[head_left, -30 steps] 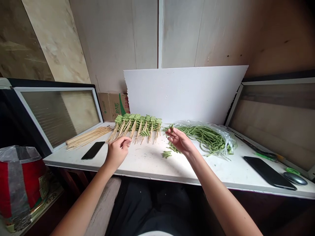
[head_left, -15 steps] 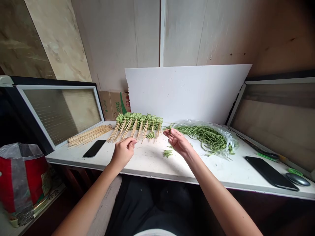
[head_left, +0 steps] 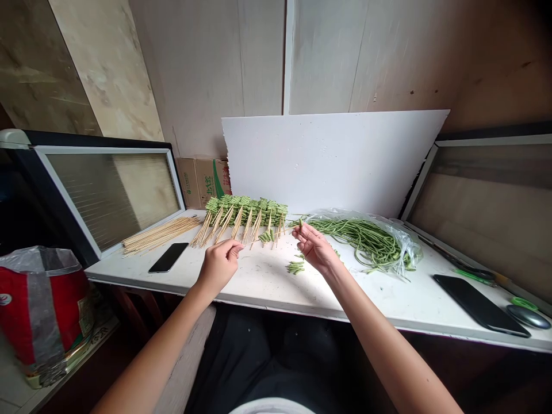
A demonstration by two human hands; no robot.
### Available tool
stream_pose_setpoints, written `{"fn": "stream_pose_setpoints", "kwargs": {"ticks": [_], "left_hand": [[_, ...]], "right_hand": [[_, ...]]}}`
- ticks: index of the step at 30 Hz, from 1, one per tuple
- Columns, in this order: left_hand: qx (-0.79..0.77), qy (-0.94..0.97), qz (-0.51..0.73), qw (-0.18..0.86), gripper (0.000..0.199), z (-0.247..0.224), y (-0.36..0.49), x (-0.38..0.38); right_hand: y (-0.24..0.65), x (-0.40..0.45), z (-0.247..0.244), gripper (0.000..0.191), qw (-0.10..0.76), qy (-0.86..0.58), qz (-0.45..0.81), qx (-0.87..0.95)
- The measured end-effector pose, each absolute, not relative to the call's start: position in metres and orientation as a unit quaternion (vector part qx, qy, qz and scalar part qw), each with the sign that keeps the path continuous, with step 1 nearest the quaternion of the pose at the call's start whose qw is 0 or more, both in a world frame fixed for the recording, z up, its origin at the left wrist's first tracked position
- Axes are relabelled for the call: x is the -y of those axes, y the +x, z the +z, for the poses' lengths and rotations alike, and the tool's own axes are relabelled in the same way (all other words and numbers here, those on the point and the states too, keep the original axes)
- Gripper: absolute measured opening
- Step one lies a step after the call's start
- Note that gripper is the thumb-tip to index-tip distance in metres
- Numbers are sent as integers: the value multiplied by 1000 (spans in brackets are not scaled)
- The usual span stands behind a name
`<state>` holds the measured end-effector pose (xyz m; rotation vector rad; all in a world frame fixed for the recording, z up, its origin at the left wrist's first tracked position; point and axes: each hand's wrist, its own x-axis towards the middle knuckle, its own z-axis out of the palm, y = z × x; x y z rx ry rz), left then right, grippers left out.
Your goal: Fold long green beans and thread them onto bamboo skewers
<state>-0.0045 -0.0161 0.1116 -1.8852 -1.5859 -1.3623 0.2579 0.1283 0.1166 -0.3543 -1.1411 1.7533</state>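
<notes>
My left hand (head_left: pixel 221 261) is closed in a pinch on a thin bamboo skewer, which points right and is hard to see against the table. A few short cut pieces of long bean (head_left: pixel 266 236) sit side by side along that skewer. Between the thumb and fingers of my right hand (head_left: pixel 314 246) is one short long bean piece (head_left: pixel 301 222), held close to the skewer's far end. More cut pieces (head_left: pixel 295 267) lie on the white table (head_left: pixel 259 282) below my right hand. Behind my hands, finished bean skewers (head_left: pixel 245 210) are stacked in a row, their bare sticks toward me.
Loose bamboo skewers (head_left: pixel 159 234) and a phone (head_left: pixel 168 257) lie at the left. Whole long beans (head_left: pixel 362 237) spill from a clear plastic bag (head_left: pixel 407 247) at the right. Beyond are another phone (head_left: pixel 480 305), a mouse (head_left: pixel 528 316) and scissors (head_left: pixel 474 270). A white board (head_left: pixel 336 161) stands behind.
The whole view has shifted slightly. Both hands keep nearly the same places and grips; the bean piece in my right hand stands a little more upright.
</notes>
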Motion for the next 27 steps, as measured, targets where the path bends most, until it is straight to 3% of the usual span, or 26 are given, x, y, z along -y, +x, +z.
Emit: {"fn": "stream_pose_setpoints", "kwargs": {"ticks": [27], "left_hand": [[569, -647, -483, 156, 22, 110, -5, 13]], "right_hand": [[253, -112, 123, 26, 501, -171, 649, 546]]}}
